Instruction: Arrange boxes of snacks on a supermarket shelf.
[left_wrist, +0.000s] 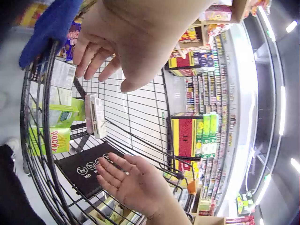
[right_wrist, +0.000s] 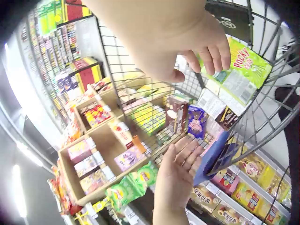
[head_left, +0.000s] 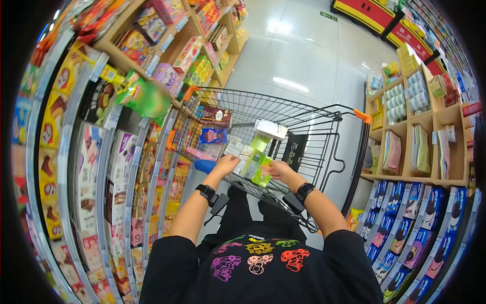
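Observation:
A wire shopping cart (head_left: 243, 96) stands in front of the person. My left hand (head_left: 227, 164) hovers over its near side with fingers loosely spread, holding nothing. Level with it, my right hand (head_left: 283, 171) has relaxed fingers beside a green Pocky box (head_left: 263, 175); in the left wrist view its palm (left_wrist: 140, 187) faces up, apart from the box. White cartons (right_wrist: 218, 105) lie next to the Pocky box. Further in are a white box (head_left: 271, 129), a brown box (head_left: 216, 116) and a blue package (head_left: 213, 136).
Snack shelves (head_left: 96, 177) line the left, with green chip bags (head_left: 144, 99) hanging out toward the cart. On the right stand wooden cubbies (head_left: 420, 121) above blue cookie packs (head_left: 385, 218). A blue grip (head_left: 205, 166) sits on the cart's near left corner. Tiled floor (head_left: 283, 55) lies ahead.

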`<move>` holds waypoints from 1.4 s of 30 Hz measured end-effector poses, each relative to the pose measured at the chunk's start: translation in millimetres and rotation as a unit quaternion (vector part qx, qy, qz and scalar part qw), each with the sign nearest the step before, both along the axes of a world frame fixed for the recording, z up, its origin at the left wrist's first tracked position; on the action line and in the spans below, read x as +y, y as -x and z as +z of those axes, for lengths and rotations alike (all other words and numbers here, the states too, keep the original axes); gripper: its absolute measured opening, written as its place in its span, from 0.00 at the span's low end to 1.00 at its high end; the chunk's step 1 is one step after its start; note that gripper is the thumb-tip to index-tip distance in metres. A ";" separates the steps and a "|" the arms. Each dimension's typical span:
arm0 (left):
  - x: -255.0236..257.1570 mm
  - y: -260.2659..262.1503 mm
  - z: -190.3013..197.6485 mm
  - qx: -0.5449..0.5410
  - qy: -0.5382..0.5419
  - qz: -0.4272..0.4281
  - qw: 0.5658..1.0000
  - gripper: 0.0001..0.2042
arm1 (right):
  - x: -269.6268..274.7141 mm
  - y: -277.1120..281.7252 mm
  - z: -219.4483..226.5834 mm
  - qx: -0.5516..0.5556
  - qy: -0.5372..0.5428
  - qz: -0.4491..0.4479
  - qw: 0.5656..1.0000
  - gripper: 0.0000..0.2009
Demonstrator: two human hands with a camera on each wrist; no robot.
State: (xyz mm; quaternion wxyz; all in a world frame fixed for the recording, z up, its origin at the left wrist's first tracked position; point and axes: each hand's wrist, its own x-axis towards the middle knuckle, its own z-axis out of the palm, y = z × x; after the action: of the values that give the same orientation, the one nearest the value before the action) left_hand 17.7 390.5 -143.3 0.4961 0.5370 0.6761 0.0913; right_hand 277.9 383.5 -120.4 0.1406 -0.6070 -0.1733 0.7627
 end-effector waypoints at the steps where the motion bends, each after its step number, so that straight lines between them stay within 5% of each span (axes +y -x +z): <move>1: 11.1 -0.8 -10.1 0.011 0.025 -0.005 1.000 0.24 | 0.2 1.2 -12.9 0.000 0.027 -0.013 1.000 0.15; 6: 50.0 1.6 -74.8 0.009 0.158 -0.040 0.987 0.26 | -5.4 12.6 -101.5 -0.052 0.108 -0.050 0.992 0.18; 11: 67.0 8.3 -183.4 -0.065 0.237 -0.023 0.969 0.26 | 7.3 34.8 -129.4 -0.081 0.116 -0.071 0.987 0.19; 12: 69.2 2.4 -220.1 0.028 0.220 -0.148 0.964 0.28 | 10.8 39.5 -134.1 -0.080 0.125 -0.085 0.985 0.21; 15: 81.9 -20.4 -108.1 -0.109 0.369 0.054 0.921 0.28 | 12.5 55.9 -153.7 -0.071 0.156 -0.124 0.977 0.27; 16: 83.8 -21.4 -118.6 -0.139 0.429 0.014 0.893 0.32 | 16.3 61.1 -152.7 -0.069 0.165 -0.137 0.974 0.29; 18: 73.6 -32.1 -120.3 -0.125 0.411 0.028 0.902 0.32 | 14.3 68.3 -153.4 -0.059 0.168 -0.154 0.972 0.36; 25: 68.8 -40.9 -100.1 -0.232 0.467 0.031 0.853 0.35 | 16.0 108.8 -137.0 -0.046 0.190 -0.231 0.953 0.32; 26: 65.8 -39.5 -107.8 -0.228 0.481 0.037 0.846 0.33 | -5.7 109.5 -178.4 -0.066 0.196 -0.228 0.951 0.30; 28: 57.1 -38.4 -126.0 -0.232 0.518 0.026 0.823 0.34 | -2.1 109.1 -162.5 -0.025 0.146 -0.246 0.958 0.27; 33: 52.7 -54.1 -95.9 -0.256 0.485 -0.006 0.836 0.35 | -19.5 82.0 -183.1 0.048 0.069 -0.210 0.974 0.18; 35: 50.6 -63.2 -88.7 -0.268 0.489 -0.020 0.830 0.35 | -5.0 74.4 -146.9 -0.064 0.089 -0.191 0.976 0.16; 36: 41.9 -69.7 -99.2 -0.247 0.461 -0.005 0.852 0.32 | -6.5 69.4 -148.2 -0.121 0.070 -0.175 0.975 0.16; 38: 37.8 -78.2 -99.8 -0.203 0.368 -0.113 0.901 0.30 | -9.7 56.2 -154.9 -0.178 0.076 -0.133 0.972 0.15; 39: 36.5 -80.9 -97.2 -0.175 0.318 -0.166 0.917 0.28 | -8.8 53.4 -145.8 -0.154 0.060 -0.149 0.975 0.15; 42: 38.2 -80.5 -49.3 -0.040 0.099 -0.137 0.985 0.24 | -3.8 45.6 -109.1 -0.067 0.013 -0.180 0.981 0.14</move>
State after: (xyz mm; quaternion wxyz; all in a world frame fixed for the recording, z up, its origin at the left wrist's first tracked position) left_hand 98.3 428.7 -192.6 0.5815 0.5684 0.5815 -0.0233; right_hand 232.3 379.7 -229.4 0.2553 -0.6797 -0.0602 0.6850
